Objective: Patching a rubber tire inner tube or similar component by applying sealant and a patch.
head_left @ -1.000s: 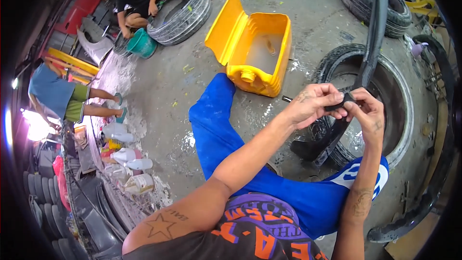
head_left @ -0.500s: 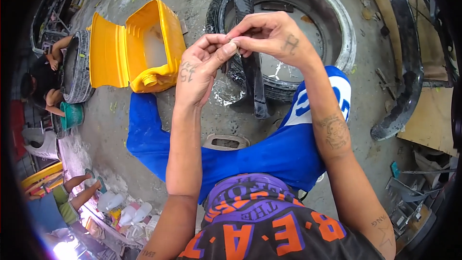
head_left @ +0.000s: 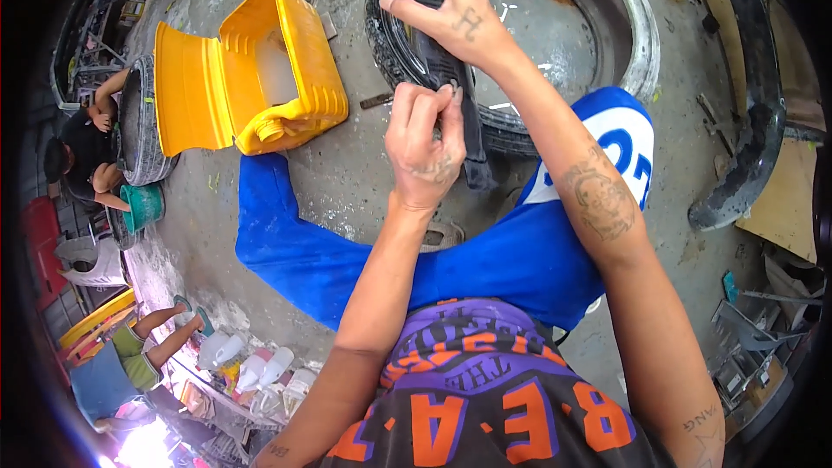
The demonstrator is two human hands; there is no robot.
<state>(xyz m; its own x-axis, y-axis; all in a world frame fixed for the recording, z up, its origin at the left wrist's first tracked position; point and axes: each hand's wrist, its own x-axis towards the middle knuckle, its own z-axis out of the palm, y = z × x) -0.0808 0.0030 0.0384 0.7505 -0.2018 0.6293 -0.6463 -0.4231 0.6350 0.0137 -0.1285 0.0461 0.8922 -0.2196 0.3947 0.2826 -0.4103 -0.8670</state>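
Note:
A long black ribbed car part (head_left: 475, 143), perhaps plastic trim, lies slanting across a big tyre (head_left: 637, 30) on the floor. Over its upper end is my right hand (head_left: 464, 17), thumb on one side and fingers on the other, gripping it. The fingertips are partly cut off by the top of the picture. Lower down, my left hand (head_left: 423, 143) is closed, its thumb and forefinger pinched against the part's surface. Whatever small thing they may hold is hidden.
A cut-open yellow jerrycan (head_left: 325, 78) with cloudy liquid inside stands to the left. A co-worker (head_left: 78, 152) crouches by another tyre (head_left: 143, 121) and a green bucket (head_left: 143, 206). White plastic bottles (head_left: 251, 373) lie lower left. A dark bumper (head_left: 737, 182) curves along the right.
My hands were together, fingertips touching above the part. They have separated: the right moved up onto the part, the left came down and right against it.

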